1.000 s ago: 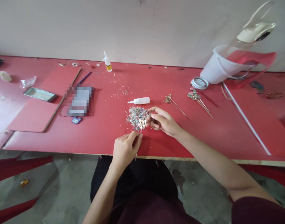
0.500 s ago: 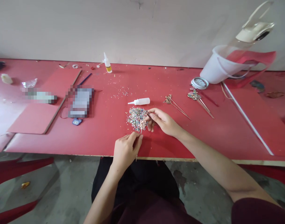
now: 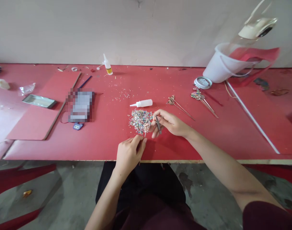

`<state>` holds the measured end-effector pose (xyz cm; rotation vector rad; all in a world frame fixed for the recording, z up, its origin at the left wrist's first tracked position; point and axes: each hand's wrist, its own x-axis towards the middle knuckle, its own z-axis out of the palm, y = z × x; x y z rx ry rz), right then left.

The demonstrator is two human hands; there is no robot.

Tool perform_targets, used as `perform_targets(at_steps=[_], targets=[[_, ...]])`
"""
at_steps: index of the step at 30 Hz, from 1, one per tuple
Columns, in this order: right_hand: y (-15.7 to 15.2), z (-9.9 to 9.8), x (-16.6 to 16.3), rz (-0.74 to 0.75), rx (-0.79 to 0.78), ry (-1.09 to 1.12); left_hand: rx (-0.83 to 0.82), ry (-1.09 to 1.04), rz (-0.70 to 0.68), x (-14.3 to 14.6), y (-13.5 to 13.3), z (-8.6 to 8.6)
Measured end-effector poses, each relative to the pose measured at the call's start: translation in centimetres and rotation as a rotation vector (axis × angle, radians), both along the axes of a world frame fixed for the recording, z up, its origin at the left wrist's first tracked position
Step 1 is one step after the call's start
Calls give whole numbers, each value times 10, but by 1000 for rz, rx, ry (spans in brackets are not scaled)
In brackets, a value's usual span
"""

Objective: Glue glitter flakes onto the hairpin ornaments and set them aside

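My left hand (image 3: pixel 129 150) is closed around the stem of a gold-coloured hairpin (image 3: pixel 147 128). Its ornate head points away from me, over the near right edge of a pile of small shiny, many-coloured chips (image 3: pixel 139 120). My right hand (image 3: pixel 171 124) grips dark metal tweezers (image 3: pixel 158 124), just right of the hairpin head. Whether the tweezer tips hold a chip is too small to tell. Behind the pile a white squeeze bottle (image 3: pixel 145 103) lies on its side. Farther right lie a gold hairpin (image 3: pixel 171 100) and one with a colourful head (image 3: pixel 197 95).
A glue bottle (image 3: pixel 108 66) stands near the wall. On the left are a blurred phone-like object (image 3: pixel 81 107), a shallow tray (image 3: pixel 39 101) and a board (image 3: pixel 28 126). A white bucket (image 3: pixel 216 65) and a round container (image 3: pixel 203 82) stand at the back right of the red table (image 3: pixel 100 143).
My right hand has turned, so the tweezers now show along their length, tilted toward me. The left hand keeps its hold on the hairpin. The view has shifted slightly.
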<state>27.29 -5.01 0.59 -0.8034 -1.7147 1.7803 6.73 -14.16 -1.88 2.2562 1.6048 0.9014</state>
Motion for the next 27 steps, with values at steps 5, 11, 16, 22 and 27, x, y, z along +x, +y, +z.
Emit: perform_targets(at_steps=[5,11,16,22,27], targets=[[-4,7,1,35,40,61,-19,-7,2,0,-1,0],[-7,14,3,-29,25,-9,-16,-29,0,0,-1,2],[-2,5,4,-2,-24,-40,-26,1,2,-4,-2,3],[3,4,3,3,-29,-27,-25,61,55,-11,3,4],[9,2,7,42,-75,75,-31,212,111,-9,13,7]])
